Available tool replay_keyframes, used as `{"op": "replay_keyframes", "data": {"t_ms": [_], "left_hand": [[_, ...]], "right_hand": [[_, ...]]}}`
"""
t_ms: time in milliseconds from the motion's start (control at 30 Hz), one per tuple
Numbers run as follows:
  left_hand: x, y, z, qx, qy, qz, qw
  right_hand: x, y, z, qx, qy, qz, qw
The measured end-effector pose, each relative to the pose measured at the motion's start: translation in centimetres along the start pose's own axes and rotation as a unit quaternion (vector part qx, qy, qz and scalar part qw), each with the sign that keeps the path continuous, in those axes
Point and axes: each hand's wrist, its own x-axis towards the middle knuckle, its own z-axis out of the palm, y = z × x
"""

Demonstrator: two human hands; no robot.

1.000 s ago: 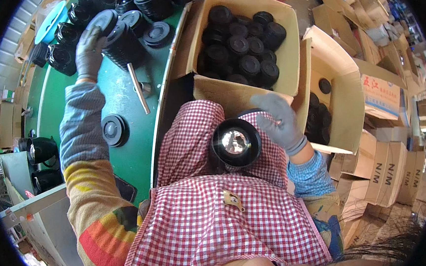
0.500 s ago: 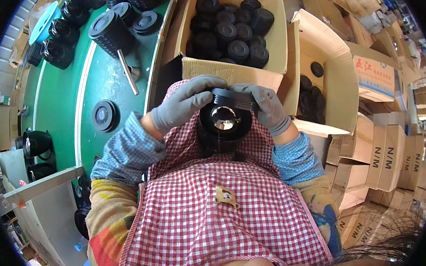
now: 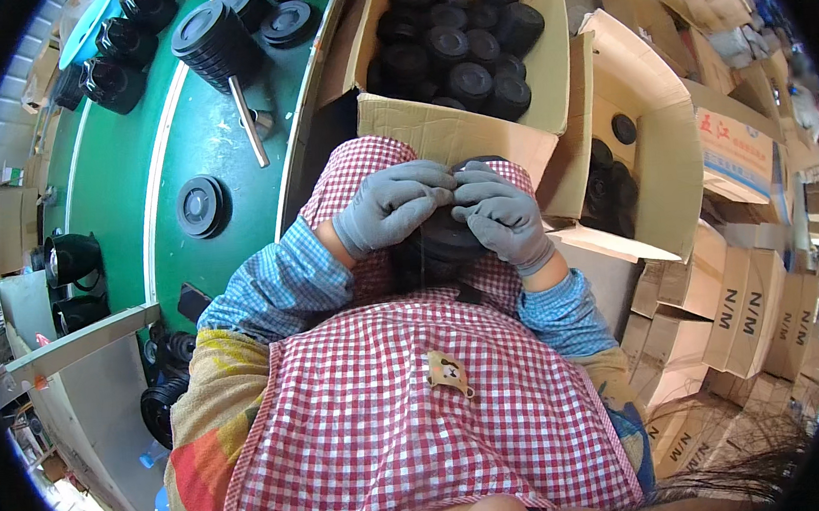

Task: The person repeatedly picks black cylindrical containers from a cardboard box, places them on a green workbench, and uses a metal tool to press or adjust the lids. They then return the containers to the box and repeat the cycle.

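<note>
Both my hands wear grey gloves and meet above a black round vessel (image 3: 437, 246) held in my lap between my knees. The fingers of my left hand (image 3: 389, 207) are bent and closed, their tips against the other hand. Also closed, my right hand (image 3: 505, 216) curls its fingers in at the vessel's upper right. Whatever the fingertips pinch is hidden behind the gloves. A dark edge (image 3: 481, 162) shows just beyond my right fingers; I cannot tell whether it belongs to a lid or the vessel.
Ahead stands a cardboard box (image 3: 458, 136) of black round lids, with a second open box (image 3: 675, 175) to its right. The green table (image 3: 168, 258) on my left bears stacked black discs (image 3: 214, 43), a metal-handled tool (image 3: 248, 122) and black pots (image 3: 112, 79). Cartons (image 3: 746, 308) fill the right.
The ribbed black lid that my hands held tilted is now mostly covered by them. The vessel's shiny metal dome has gone out of sight. My hands have drawn together, fingertips meeting.
</note>
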Motion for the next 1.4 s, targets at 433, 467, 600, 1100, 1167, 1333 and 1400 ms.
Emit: {"op": "replay_keyframes", "data": {"t_ms": [433,467,600,1100,1167,1333,1400], "left_hand": [[0.2,-0.1,-0.2,-0.010,-0.028,-0.022,0.999],[0.0,0.0,-0.1,0.004,-0.024,-0.028,0.999],[-0.6,0.9,0.3,0.058,-0.021,-0.040,0.997],[-0.6,1.0,-0.8,0.008,-0.089,-0.054,0.995],[-0.3,1.4,-1.4,0.004,-0.085,-0.065,0.994],[-1.1,1.3,-0.2,0.016,-0.019,-0.121,0.992],[-1.2,2.9,0.7,0.094,-0.015,-0.106,0.990]], "right_hand": [[-0.7,0.8,0.8,-0.008,0.015,0.020,1.000],[-0.7,1.3,0.8,0.004,0.010,0.021,1.000],[-0.9,1.7,1.0,0.053,0.021,0.048,0.997],[-2.2,1.1,2.1,-0.033,0.049,0.144,0.988],[-1.8,0.3,1.6,-0.058,0.040,0.152,0.986],[-1.7,0.0,2.0,-0.105,0.041,0.094,0.989],[-1.4,1.7,0.7,-0.143,0.012,0.074,0.987]]}}
